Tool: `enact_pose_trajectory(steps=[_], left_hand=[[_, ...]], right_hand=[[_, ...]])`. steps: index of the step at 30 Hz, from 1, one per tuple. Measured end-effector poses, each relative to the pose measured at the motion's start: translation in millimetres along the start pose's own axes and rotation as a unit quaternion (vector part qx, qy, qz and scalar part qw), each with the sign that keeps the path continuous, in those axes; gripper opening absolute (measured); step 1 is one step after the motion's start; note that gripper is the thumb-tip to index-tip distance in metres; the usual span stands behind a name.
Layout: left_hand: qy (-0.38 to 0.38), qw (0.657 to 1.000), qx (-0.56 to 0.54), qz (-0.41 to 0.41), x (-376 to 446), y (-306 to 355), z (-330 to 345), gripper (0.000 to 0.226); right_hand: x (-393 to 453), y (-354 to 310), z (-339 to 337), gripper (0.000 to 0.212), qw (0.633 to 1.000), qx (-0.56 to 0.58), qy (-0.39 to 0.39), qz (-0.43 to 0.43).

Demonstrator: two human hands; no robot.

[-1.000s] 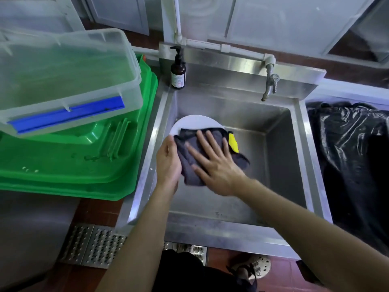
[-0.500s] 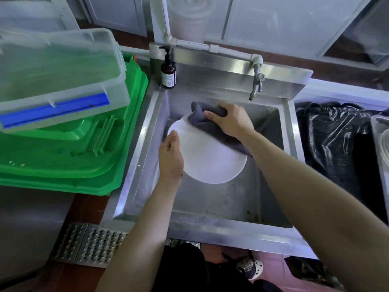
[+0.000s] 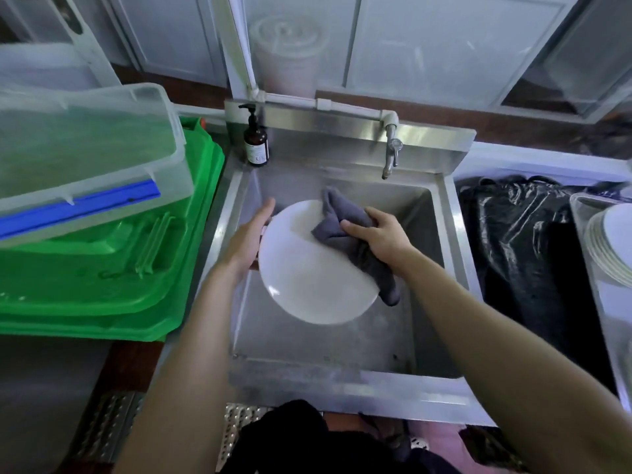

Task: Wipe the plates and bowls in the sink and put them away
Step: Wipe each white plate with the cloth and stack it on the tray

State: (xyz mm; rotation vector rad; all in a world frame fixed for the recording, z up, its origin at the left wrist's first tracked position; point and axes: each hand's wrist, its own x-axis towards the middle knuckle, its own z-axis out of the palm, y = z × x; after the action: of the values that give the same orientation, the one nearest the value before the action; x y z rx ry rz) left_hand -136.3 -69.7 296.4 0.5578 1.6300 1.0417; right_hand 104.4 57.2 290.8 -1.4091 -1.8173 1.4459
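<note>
A white plate [image 3: 307,278] is held tilted over the steel sink [image 3: 342,378]. My left hand [image 3: 249,237] supports the plate at its left rim, fingers stretched behind it. My right hand [image 3: 379,234] grips a bunched grey cloth [image 3: 338,222] and presses it on the plate's upper right part. One end of the cloth hangs past the plate's right edge. A stack of white plates [image 3: 612,248] sits in a clear bin at the far right.
A brown soap pump bottle [image 3: 255,143] stands at the sink's back left corner, and the tap [image 3: 390,155] hangs over the back rim. Green crates [image 3: 102,268] with a clear plastic box [image 3: 85,148] on top are to the left. A black bag [image 3: 513,251] lines the bin on the right.
The plate has been tilted up and turned so its face shows. My right hand moved the cloth from spread flat to bunched at the plate's upper right. My left hand shifted along the left rim.
</note>
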Motion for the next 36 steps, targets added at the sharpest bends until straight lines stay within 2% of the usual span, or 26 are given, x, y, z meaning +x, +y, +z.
enact_pose_trajectory(steps=[2, 3, 7, 10, 12, 14, 17, 19, 21, 22, 25, 27, 29, 31, 32, 33, 34, 36], left_hand=[[-0.08, 0.997, -0.002, -0.007, 7, 8, -6, 0.073], [-0.08, 0.997, -0.014, -0.007, 7, 14, -7, 0.069], [0.004, 0.999, 0.005, 0.044, 10, 25, -7, 0.046], [0.022, 0.998, 0.013, 0.05, 11, 16, -9, 0.048], [0.049, 0.998, -0.008, 0.038, 14, 3, -13, 0.051], [0.117, 0.992, -0.032, 0.016, 18, -8, -11, 0.053], [0.235, 0.967, -0.095, -0.011, 27, -21, 0, 0.056], [0.267, 0.959, -0.095, -0.021, 26, -28, 2, 0.056], [0.259, 0.962, -0.078, -0.022, 27, -39, -4, 0.061], [0.255, 0.965, -0.065, -0.02, 26, -44, -8, 0.063], [0.252, 0.967, -0.024, 0.0, 25, -52, -15, 0.063], [0.256, 0.967, -0.002, 0.006, 25, -52, -12, 0.061], [0.244, 0.969, 0.026, 0.013, 26, -51, -6, 0.064], [0.224, 0.974, 0.028, 0.026, 19, -45, 7, 0.054], [0.217, 0.975, 0.022, 0.04, 15, -41, 16, 0.048], [0.218, 0.974, 0.023, 0.05, 10, -33, 26, 0.044], [0.231, 0.971, 0.015, 0.058, 7, -28, 36, 0.042], [0.263, 0.963, -0.019, 0.05, 11, -19, 49, 0.046]], right_hand=[[5, -23, 2, 0.029, 0.996, -0.064, -0.053, -0.035], [10, -34, 3, 0.032, 0.994, -0.087, -0.055, -0.05], [31, -52, 6, 0.037, 0.985, -0.158, -0.013, -0.071], [32, -56, 14, 0.038, 0.985, -0.165, 0.003, -0.058], [26, -50, 18, 0.032, 0.992, -0.124, 0.026, -0.021], [14, -36, 28, 0.03, 0.997, -0.004, 0.062, 0.049], [-8, -15, 73, 0.046, 0.961, 0.184, 0.151, 0.137], [-25, -4, 104, 0.053, 0.939, 0.24, 0.179, 0.169], [-35, 13, 116, 0.058, 0.939, 0.239, 0.149, 0.198], [-40, 23, 112, 0.058, 0.949, 0.203, 0.118, 0.21], [-48, 44, 76, 0.038, 0.968, 0.083, 0.066, 0.228], [-47, 46, 45, 0.026, 0.97, -0.011, 0.129, 0.206], [-36, 34, 18, 0.03, 0.961, -0.056, 0.228, 0.145], [-20, 8, 7, 0.04, 0.956, -0.059, 0.284, 0.043], [-10, -2, 9, 0.046, 0.957, -0.084, 0.277, -0.028], [-1, -10, 16, 0.053, 0.959, -0.131, 0.234, -0.095], [7, -10, 25, 0.06, 0.954, -0.201, 0.167, -0.15], [16, 4, 50, 0.067, 0.921, -0.327, 0.042, -0.206]])
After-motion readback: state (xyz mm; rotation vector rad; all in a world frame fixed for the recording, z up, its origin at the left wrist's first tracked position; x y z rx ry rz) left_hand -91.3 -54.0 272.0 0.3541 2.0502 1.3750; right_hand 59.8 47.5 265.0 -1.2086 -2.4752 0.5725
